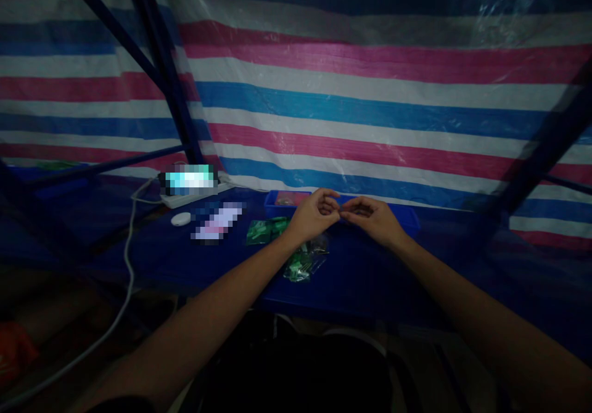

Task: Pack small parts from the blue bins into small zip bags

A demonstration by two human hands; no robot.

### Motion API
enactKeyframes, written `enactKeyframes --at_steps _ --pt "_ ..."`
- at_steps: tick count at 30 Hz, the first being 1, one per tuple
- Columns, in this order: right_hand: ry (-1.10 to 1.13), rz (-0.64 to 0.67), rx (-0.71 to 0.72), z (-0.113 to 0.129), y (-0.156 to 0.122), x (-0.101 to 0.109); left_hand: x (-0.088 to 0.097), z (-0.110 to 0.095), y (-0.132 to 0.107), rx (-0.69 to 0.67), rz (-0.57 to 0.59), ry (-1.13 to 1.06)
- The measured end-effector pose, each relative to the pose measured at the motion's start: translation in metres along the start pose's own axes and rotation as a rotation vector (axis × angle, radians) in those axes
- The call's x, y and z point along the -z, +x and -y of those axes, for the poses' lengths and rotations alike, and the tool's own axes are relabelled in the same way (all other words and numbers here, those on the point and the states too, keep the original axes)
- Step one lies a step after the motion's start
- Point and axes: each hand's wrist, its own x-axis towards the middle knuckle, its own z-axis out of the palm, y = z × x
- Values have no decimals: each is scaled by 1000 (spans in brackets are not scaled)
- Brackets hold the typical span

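Note:
My left hand point(314, 214) and my right hand point(370, 219) meet above the blue table point(351, 277), fingertips curled and almost touching. If they pinch anything, it is too small to see. Behind them stands a blue plastic tray point(398, 219), partly hidden by both hands, with something reddish inside. A clear bag of small green parts point(303, 262) lies just below my left wrist. To its left is a flat green packet point(266, 230).
Further left on the table are a white power strip point(194, 198), a pixelated device point(189, 179), a pixelated flat object point(217, 220) and a small white oval object point(180, 219). A white cable point(129, 265) drops off the table. Striped tarpaulin point(370, 102) and dark metal frame bars point(161, 55) stand behind.

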Motion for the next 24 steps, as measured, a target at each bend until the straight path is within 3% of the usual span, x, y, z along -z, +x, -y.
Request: enactKeyframes --at_steps 13,24 --pt "67 -99 -43 1 1 3 4 5 3 118 30 -211" --pt "122 -133 -85 -1 1 8 6 16 6 128 -26 -194"
